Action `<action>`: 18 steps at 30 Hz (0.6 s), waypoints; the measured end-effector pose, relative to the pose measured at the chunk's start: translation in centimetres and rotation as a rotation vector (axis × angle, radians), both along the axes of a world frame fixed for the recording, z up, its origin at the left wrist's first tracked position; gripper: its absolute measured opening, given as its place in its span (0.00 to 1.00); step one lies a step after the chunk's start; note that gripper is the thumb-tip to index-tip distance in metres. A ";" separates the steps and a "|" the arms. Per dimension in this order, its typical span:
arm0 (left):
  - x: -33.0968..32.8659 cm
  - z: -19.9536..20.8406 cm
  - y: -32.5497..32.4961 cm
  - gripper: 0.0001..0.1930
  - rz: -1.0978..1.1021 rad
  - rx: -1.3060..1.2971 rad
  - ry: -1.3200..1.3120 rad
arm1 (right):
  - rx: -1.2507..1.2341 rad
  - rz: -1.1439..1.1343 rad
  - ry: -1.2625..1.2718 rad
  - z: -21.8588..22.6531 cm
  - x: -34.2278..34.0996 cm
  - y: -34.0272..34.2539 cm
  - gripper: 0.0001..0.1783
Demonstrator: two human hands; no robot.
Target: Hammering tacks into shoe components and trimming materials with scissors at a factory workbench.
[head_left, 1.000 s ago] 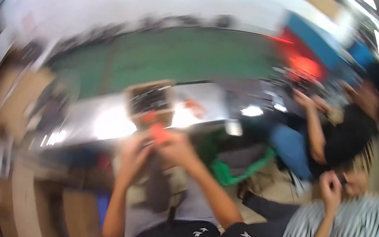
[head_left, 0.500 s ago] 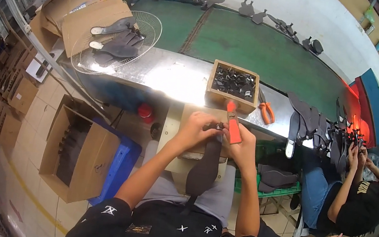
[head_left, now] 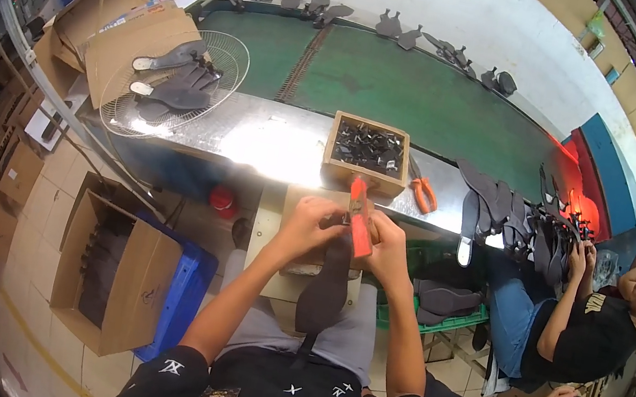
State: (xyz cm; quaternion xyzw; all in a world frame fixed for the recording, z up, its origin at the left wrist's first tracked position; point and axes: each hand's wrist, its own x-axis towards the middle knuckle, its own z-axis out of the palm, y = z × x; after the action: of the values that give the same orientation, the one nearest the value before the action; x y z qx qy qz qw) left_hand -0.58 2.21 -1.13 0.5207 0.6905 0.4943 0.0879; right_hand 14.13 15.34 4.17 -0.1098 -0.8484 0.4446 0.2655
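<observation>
Surface: our steel bench (head_left: pixel 261 137), shiny, centre frame; green conveyor belt (head_left: pixel 431 100) behind.
Grip: our right hand (head_left: pixel 391 246) clamps orange pliers (head_left: pixel 359 217); left hand (head_left: pixel 312 226) pinches the dark sole (head_left: pixel 324 286).

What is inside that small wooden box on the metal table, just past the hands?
The wooden box holds a heap of small black parts, loosely piled and filling most of it. They are too small to tell their kind. Whatever lies under the heap, and the box's floor, is covered.

White wall (head_left: pixel 478 9), tiled floor (head_left: pixel 28 320)
</observation>
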 end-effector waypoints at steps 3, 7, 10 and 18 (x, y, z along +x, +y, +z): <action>0.3 0.0 0.5 0.15 0.017 0.125 0.040 | 0.203 0.017 0.059 0.1 0.1 0.2 0.15; 0.3 0.8 0.5 0.15 0.001 0.088 -0.204 | 0.275 0.009 0.002 0.9 0.6 0.2 0.18; 0.3 1.4 0.0 0.13 -0.028 0.023 -0.347 | 0.014 -0.051 0.004 2.2 1.6 -1.5 0.18; 0.7 2.5 -0.3 0.13 -0.085 0.010 -0.569 | -0.001 -0.062 -0.040 5.3 5.8 -5.3 0.18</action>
State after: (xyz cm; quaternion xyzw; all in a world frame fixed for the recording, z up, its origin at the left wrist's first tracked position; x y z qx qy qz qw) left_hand 0.08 1.91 1.37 0.3899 0.6130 0.6199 0.2965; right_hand 19.90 10.08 9.51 -0.1451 -0.8496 0.4341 0.2622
